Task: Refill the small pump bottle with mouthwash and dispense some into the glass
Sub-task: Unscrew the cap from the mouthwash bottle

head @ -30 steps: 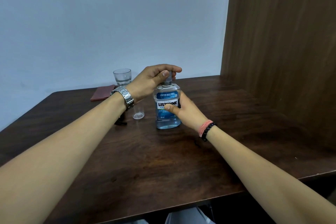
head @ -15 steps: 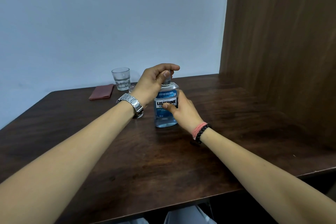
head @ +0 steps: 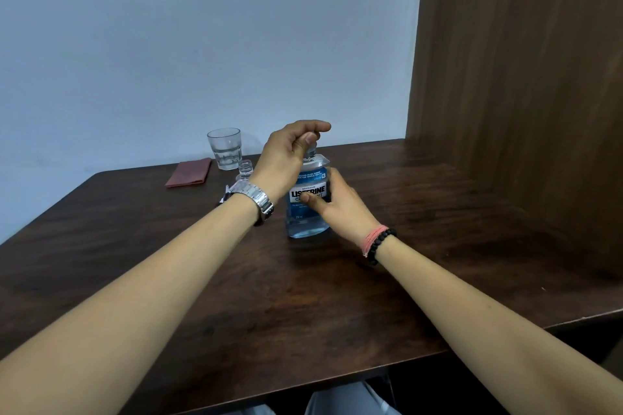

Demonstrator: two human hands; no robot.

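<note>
A clear mouthwash bottle (head: 306, 212) with blue liquid and a blue label stands upright on the dark wooden table (head: 337, 296). My left hand (head: 286, 155) curls over its top and grips the cap. My right hand (head: 337, 205) holds the bottle's body from the right, thumb across the label. Behind my left wrist stands the small clear bottle (head: 245, 169) with its neck open; its lower part is hidden. A clear glass (head: 225, 148) stands near the wall at the back.
A folded reddish-brown cloth (head: 188, 172) lies left of the glass. Something small and white (head: 226, 194) peeks out beside my watch. A wooden panel (head: 522, 94) walls off the table's right side. The table's front edge runs near my body.
My left wrist has shifted and now covers most of the small bottle. Both hands stay on the mouthwash bottle, which has not left its spot.
</note>
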